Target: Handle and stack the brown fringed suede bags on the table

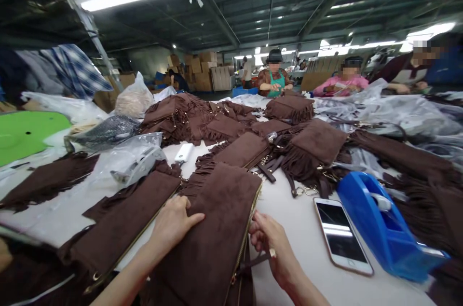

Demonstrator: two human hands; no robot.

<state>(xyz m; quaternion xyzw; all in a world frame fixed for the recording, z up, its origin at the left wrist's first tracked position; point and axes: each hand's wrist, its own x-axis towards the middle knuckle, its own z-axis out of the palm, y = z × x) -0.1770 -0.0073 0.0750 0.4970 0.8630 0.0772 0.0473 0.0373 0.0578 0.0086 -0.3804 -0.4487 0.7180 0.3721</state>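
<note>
- The brown suede fringed clutch (217, 229) lies flat on the white surface (289, 214), right in front of the person, with its fringe pointing away from them.
- The left hand (172, 223) is spread flat on the clutch's suede face, pressing it down and gripping nothing.
- The right hand (271, 243) is pinched at the clutch's right edge beside the gold zipper (248, 231); the fingers seem to close on the zipper pull or a small strap end, but which one is too small to tell.
- By the look of it, this clutch is partway through being handled: the zipper runs along the whole visible edge, and whether it is fully closed cannot be told.
- A second flat clutch (123, 221) lies just to the left, touching the first.
- Many more brown fringed bags (311, 144) are heaped further back across the surface, so plenty seem to be waiting, though none can be told finished from unfinished.
- A smartphone (342, 234) and a blue tape dispenser (379, 221) sit to the right, near the right hand but untouched.
- 3 other people sit at the far end of the surface.
</note>
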